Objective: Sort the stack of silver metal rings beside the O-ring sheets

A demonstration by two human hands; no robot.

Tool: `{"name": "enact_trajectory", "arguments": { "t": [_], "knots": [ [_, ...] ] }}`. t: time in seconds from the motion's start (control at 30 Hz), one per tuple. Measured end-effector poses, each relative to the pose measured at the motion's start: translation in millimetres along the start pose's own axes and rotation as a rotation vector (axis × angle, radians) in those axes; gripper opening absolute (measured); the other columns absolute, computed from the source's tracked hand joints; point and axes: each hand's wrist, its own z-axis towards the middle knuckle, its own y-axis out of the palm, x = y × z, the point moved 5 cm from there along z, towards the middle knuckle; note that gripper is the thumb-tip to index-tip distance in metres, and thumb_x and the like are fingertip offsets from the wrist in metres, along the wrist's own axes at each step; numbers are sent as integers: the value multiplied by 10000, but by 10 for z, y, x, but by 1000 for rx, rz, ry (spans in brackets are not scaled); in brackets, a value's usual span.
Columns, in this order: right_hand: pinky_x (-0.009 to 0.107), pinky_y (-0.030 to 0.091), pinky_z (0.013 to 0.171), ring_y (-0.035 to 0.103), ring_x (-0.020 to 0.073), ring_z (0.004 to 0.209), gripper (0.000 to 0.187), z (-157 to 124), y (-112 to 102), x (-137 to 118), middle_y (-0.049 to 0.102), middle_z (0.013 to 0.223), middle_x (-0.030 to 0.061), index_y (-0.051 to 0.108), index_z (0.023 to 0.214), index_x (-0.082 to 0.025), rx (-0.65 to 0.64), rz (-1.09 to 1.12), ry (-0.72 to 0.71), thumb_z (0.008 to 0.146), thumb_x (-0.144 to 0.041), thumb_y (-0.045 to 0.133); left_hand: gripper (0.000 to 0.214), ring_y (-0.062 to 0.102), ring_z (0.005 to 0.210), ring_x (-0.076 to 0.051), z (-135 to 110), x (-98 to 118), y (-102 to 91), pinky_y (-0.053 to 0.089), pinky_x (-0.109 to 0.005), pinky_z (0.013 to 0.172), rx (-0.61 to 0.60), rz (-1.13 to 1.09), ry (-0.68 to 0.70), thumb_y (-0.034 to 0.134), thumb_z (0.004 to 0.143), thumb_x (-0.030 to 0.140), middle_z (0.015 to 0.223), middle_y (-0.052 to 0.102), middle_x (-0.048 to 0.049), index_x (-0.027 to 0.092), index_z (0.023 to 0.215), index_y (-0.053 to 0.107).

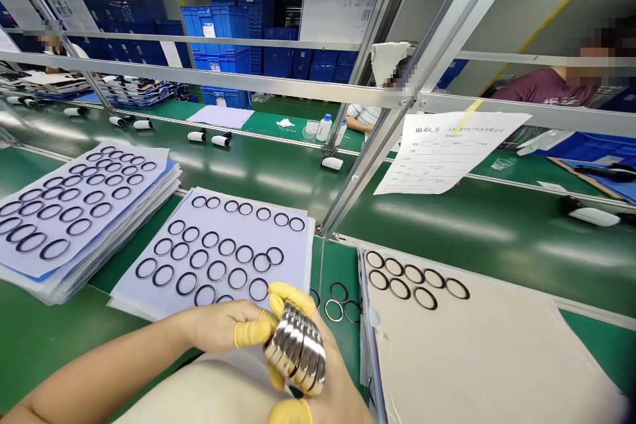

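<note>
The left hand (218, 326) and the right hand (338, 391) were closed around a stack of polished metal rings (297, 348), which stood on edge in a leaning row over the near edge of the green bench (50, 344) – the left hand pressed in from the side with its yellow finger cots (253, 332), while the right wrapped around the far side and underneath. Only finger pressure held that row together, so the likeliest trouble lay there: a slackened grip or a sharper tilt could let the end rings slide away and fall. The cots appeared to cover only the fingertips, so a shifted hold might also put bare skin on the polished metal and leave marks. A dropped ring could land on the liner sheet (293, 258) just beyond the hands and knock its black rings out of their neat rows. Three loose metal rings (326, 310) lay on the bench between that sheet and the white sheet (472, 358) at the right, within reach of a stray wrist or sleeve – a careless brush could scatter them or mix them up. The pile of liner sheets (159, 175) near the left edge sat unevenly fanned, and a bump could make it slip.
</note>
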Motion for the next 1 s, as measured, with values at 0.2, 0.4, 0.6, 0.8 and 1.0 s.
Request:
{"name": "enact_trajectory", "arguments": {
  "t": [0.2,0.4,0.6,0.8,1.0],
  "knots": [
    [445,345,1089,420,350,1297,1062,-67,-10,-108,368,1434,121,285,1436,-299,45,-128,59,557,-778,638,327,582,648,-126,72,-113,-14,508,-259,707,245,-149,-111,760,709,438,685,639,-12,123,693,677],
    [474,259,1128,316,349,1381,727,-121,18,27,339,1498,140,451,1368,-238,-46,-190,-154,765,-603,629,290,628,815,-162,7,355,-43,498,-259,764,322,387,211,586,889,340,854,691,-80,138,705,681],
    [464,483,912,659,282,960,353,-146,86,43,737,963,74,712,1002,-267,-205,85,51,763,-526,682,254,640,801,-161,-68,579,64,463,-273,753,325,968,354,473,930,176,906,720,-82,155,791,686],
    [443,523,831,689,275,934,594,-180,234,78,726,1103,81,601,1181,-286,-283,478,122,661,-501,791,155,644,842,-171,-79,557,142,423,-281,754,302,1185,346,514,879,119,979,712,-62,170,831,652],
    [531,478,896,622,386,1024,636,-100,28,153,697,1099,137,693,1114,-255,-150,-69,0,650,-690,673,200,525,563,-115,-227,571,86,404,-232,623,97,1294,-34,527,873,125,624,602,29,185,684,550]
  ]
}}
